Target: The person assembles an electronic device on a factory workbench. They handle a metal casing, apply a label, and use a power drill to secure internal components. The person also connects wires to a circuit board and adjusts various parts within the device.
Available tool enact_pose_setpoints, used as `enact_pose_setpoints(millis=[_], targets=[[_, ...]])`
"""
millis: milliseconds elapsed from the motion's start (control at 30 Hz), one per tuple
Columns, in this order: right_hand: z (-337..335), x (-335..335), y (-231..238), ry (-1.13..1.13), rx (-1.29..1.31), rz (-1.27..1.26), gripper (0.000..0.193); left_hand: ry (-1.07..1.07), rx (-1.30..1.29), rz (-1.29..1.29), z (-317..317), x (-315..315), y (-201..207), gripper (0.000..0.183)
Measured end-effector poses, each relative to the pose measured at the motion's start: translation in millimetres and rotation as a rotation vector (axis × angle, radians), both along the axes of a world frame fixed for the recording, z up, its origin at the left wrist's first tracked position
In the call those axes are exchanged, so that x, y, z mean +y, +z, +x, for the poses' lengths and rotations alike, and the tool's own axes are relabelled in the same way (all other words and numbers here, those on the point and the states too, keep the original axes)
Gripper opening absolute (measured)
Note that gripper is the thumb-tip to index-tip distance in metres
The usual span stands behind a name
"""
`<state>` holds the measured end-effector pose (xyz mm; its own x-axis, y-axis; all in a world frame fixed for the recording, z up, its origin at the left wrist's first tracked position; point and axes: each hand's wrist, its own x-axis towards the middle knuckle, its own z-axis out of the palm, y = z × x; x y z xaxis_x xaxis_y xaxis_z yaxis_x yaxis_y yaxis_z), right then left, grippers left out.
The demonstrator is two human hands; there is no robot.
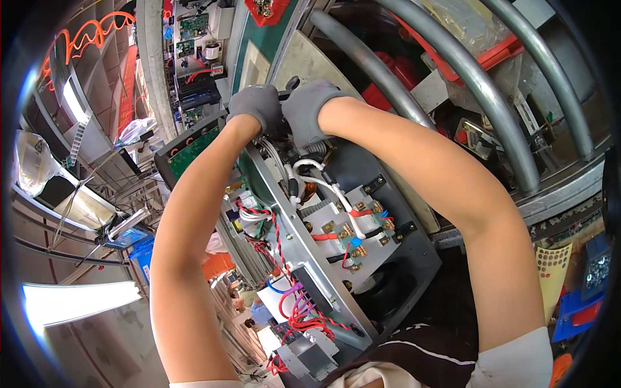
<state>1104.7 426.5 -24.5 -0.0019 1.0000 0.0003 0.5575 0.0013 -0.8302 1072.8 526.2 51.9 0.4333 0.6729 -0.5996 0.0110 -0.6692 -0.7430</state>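
Note:
In front of me lies an open electrical chassis [336, 317] with a metal divider down its length. My left hand [255, 107] and my right hand [307, 113], both in grey gloves, are close together at its far end. Their fingers curl downward, and what they grip is hidden behind the gloves. A small dark rounded piece [292, 83] shows just beyond the right hand. Nearer me, white cables [333, 187] run to brass terminals [356, 252] on a pale plate. Red wires [304, 320] and a purple connector strip [297, 294] sit left of them.
Thick curved metal rollers [482, 90] fill the right side. Another unit with circuit boards [194, 26] stands beyond my left hand. A red bin [266, 10] of small parts is at the far edge, and blue trays [576, 313] sit at the right. An orange coiled hose [87, 35] hangs far left.

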Motion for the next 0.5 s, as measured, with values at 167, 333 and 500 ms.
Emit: enact_pose_setpoints(millis=[167, 333, 500], targets=[[1, 2, 14, 0.011, -0.107, 0.002, 0.035, 0.003, 0.041, -0.047, 2, 3, 9, 0.032], [-9, -4, 15, -0.046, -0.131, 0.006, 0.029, 0.106, -0.019, -0.058, 0, 15, 6, 0.032], [-17, -7, 23, -0.076, -0.266, -0.029, 0.030, 0.144, -0.035, -0.103, 4, 15, 7, 0.033]])
